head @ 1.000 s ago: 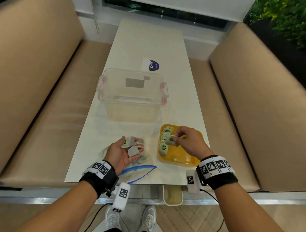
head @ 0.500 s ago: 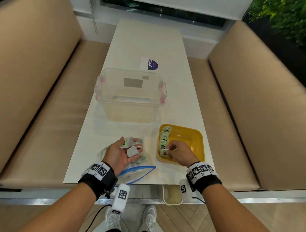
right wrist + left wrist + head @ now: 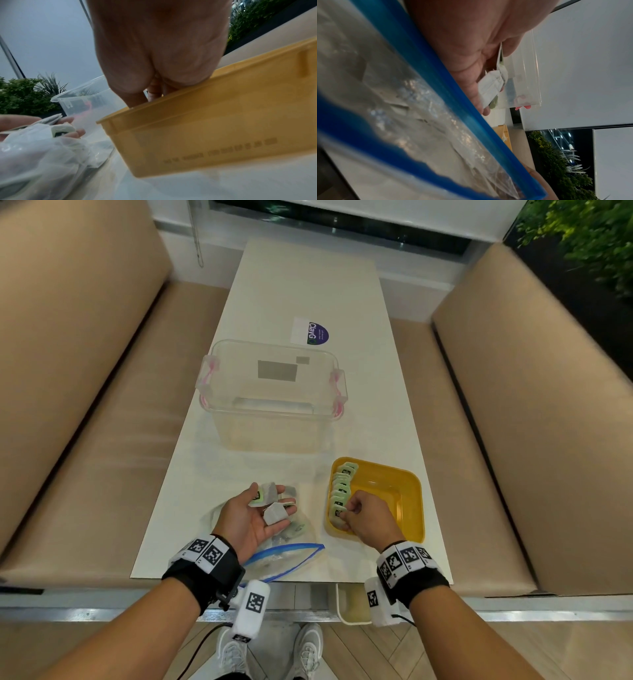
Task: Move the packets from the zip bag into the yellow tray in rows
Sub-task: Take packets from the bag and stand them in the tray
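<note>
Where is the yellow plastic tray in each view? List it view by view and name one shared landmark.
Head: yellow plastic tray lower centre-right, on the table.
Left wrist: a sliver right of the bag's blue zip.
Right wrist: its side wall fills the lower right.
Shared landmark: clear plastic box.

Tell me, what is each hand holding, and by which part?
The left hand carries loose packets on its open palm and fingers. The right hand seems to pinch one packet by its top edge in the yellow tray.
</note>
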Tool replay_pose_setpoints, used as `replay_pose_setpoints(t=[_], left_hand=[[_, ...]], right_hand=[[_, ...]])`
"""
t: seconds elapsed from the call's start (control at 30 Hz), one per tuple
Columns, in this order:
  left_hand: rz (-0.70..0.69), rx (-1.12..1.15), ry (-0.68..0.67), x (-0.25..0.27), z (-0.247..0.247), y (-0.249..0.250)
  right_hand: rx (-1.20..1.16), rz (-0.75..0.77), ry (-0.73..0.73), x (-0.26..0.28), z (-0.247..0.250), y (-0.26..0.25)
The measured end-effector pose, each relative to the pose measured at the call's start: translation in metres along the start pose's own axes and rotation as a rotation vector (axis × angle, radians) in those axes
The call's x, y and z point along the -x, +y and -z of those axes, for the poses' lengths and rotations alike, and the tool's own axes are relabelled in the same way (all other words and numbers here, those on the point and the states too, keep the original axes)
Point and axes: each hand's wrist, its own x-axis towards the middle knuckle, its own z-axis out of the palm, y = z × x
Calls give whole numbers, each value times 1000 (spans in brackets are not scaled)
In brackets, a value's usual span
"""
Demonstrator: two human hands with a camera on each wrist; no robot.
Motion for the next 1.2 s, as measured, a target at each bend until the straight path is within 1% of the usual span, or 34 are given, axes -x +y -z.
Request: replay_pose_setpoints(t=[0.3, 0.43, 0.53, 0.7, 0.93, 1.1, 1.2], left_hand=[[-3, 5, -1, 1, 0, -1], [-2, 13, -4, -1, 0, -1], [-1, 10, -1, -1, 1, -1], [-3, 11, 0, -2, 1, -2], [-1, 8, 8, 0, 0, -1], [-4, 3, 11, 0, 0, -1], [-3, 1, 8, -1, 0, -1]], right_hand=[[39, -68, -35, -7, 5, -7], [154, -98, -78, -6, 8, -11], [281, -81, -93, -6, 8, -13], [366, 11, -109, 0, 5, -20], [268, 0, -98, -6, 0, -13], [208, -64, -55, -11, -3, -8], [178, -48, -49, -14, -5, -6]])
